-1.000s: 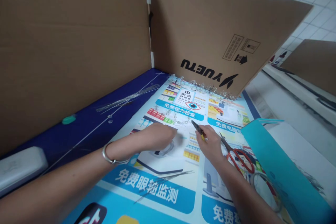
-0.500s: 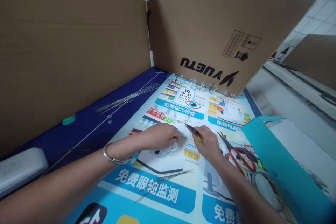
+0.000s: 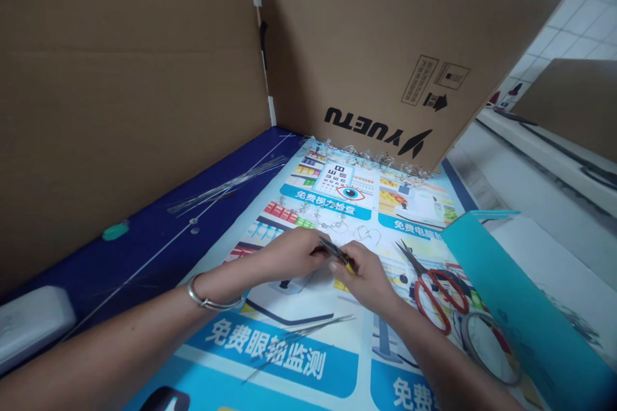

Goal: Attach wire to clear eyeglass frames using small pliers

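My left hand (image 3: 299, 254) is closed over the printed sheet, pinching a thin wire that its fingers mostly hide. A silver bangle (image 3: 205, 298) circles that wrist. My right hand (image 3: 370, 277) grips pliers (image 3: 333, 249) with dark jaws and yellow handles. Their tips reach the left fingers; whether the jaws clamp anything cannot be made out. Just beyond the hands lie a bent wire shape (image 3: 367, 235) and small clear beads (image 3: 324, 217) on wire. Several straight wires (image 3: 301, 334) rest on the near side.
Red-handled scissors (image 3: 436, 292) and a roll of tape (image 3: 489, 348) lie right of my hand, beside a teal folder (image 3: 520, 308). Cardboard walls (image 3: 385, 45) rise behind and left. Beaded wire pieces (image 3: 371, 157) line the back. More wires (image 3: 229, 186) and a white case (image 3: 36, 324) are left.
The pliers in my right hand have moved left and down to my left fingers. My two hands are now together. The view has shifted slightly.
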`<action>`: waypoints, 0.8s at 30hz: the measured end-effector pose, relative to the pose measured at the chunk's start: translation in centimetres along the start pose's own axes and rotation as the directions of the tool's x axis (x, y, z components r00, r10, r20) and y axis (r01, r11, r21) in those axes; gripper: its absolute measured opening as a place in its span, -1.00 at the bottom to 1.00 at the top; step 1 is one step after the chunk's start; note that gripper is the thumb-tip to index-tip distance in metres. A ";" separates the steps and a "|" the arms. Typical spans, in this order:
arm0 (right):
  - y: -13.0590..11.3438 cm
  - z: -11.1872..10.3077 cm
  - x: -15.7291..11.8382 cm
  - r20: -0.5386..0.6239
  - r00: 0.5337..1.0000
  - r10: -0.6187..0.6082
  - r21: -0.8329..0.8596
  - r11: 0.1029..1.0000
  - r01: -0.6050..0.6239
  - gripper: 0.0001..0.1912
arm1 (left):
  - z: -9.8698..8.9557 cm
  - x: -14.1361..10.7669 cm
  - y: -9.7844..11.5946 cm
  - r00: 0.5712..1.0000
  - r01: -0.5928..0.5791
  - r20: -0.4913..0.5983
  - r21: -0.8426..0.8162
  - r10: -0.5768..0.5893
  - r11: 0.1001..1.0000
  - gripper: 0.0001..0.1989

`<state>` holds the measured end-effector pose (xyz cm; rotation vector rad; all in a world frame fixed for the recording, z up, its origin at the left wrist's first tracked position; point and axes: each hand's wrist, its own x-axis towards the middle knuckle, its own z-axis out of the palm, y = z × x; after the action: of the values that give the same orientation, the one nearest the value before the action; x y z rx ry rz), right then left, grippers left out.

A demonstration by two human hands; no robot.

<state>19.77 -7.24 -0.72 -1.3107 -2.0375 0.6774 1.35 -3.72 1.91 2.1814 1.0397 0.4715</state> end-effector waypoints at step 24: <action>0.0 -1.3 0.4 0.157 0.981 0.111 0.144 0.980 -0.134 -0.86 | -0.4 0.0 -1.9 0.917 0.264 0.397 -0.533 -0.038 0.804 -0.79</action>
<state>20.54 -6.73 0.23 -1.3377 -1.9860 0.9962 0.08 -2.64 0.86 1.5406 0.7301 0.2392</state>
